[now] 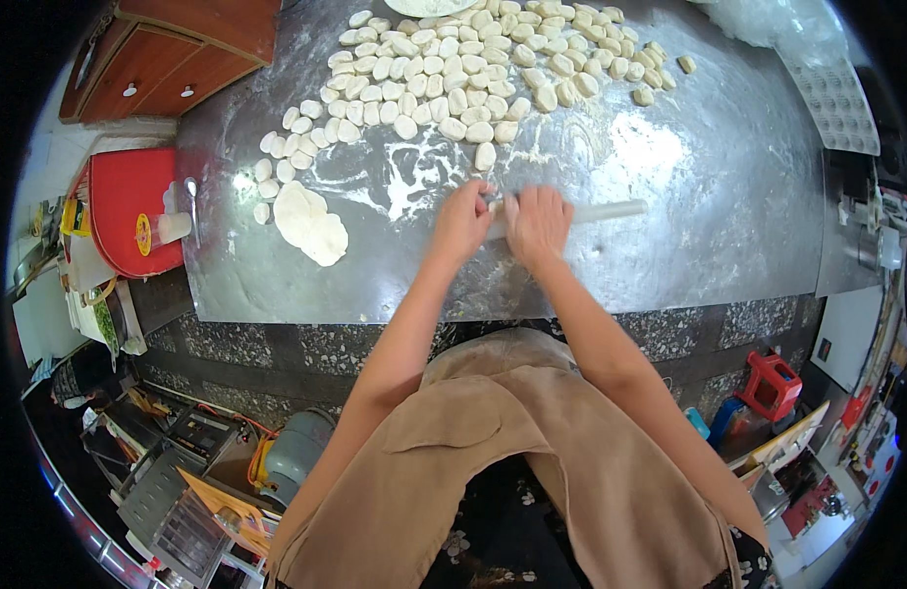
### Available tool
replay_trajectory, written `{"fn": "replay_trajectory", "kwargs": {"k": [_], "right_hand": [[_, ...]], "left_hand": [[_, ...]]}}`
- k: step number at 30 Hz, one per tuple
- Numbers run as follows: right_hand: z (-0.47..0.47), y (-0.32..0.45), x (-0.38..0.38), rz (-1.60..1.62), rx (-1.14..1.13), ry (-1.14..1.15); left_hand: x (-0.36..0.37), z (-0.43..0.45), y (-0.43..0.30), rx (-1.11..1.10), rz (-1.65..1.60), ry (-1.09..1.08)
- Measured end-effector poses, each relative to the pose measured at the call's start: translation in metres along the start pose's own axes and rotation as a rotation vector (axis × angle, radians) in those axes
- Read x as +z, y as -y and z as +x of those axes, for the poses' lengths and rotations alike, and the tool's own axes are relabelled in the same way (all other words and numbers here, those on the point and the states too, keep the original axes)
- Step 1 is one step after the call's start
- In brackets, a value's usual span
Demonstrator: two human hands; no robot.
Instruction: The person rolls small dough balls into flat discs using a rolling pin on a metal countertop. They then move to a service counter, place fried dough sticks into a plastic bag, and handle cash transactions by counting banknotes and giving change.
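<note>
My right hand (pixel 540 227) presses palm down on a slim rolling pin (pixel 612 212), whose pale length sticks out to the right. By the pin's left end my left hand (pixel 462 224) has its fingers curled close to a pale bit of dough (pixel 496 209); blur and the hands hide most of it. Just beyond my hands lies a single dough piece (pixel 485 157). Farther back spreads a large group of small floured dough pieces (pixel 424 85). Flat rolled dough rounds (pixel 306 221) overlap in a pile to the left.
Loose flour (pixel 417 180) streaks the metal tabletop (pixel 748 221). At the left edge are a spoon (pixel 193 202), a yellow-lidded plastic container (pixel 166 230) and a red stool or chair seat (pixel 133 210). A wooden cabinet (pixel 166 73) stands back left. Plastic bags (pixel 770 26) lie back right.
</note>
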State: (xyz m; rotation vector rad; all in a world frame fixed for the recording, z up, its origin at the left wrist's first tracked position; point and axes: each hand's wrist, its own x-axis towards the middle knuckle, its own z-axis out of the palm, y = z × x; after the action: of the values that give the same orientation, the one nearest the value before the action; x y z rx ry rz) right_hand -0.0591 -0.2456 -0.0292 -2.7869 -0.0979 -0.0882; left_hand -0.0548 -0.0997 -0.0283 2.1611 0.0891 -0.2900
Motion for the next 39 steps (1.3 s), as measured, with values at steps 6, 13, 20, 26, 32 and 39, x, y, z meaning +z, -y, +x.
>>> {"fn": "replay_trajectory", "kwargs": {"k": [6,13,20,26,32,39], "right_hand": [[0.031,0.009,0.0,-0.018,0.054,0.07],[-0.021,0.002,-0.001,-0.091,-0.036,0.0],[0.034,0.021,0.004,-0.034,0.043,0.044],[-0.022,0.029,0.003,-0.004,0.083,0.047],[-0.022,0.031,0.005,-0.061,-0.016,0.055],[0.03,0.056,0.012,-0.045,0.134,0.135]], "left_hand": [[0.006,0.009,-0.007,0.001,-0.092,-0.053],[-0.011,-0.004,0.005,-0.051,-0.044,-0.06],[-0.024,0.03,-0.001,-0.013,0.127,0.215],[-0.028,-0.019,0.006,-0.138,0.013,0.084],[-0.044,-0.014,0.032,-0.124,-0.032,0.056],[-0.05,-0.008,0.019,-0.096,0.238,0.126]]}}
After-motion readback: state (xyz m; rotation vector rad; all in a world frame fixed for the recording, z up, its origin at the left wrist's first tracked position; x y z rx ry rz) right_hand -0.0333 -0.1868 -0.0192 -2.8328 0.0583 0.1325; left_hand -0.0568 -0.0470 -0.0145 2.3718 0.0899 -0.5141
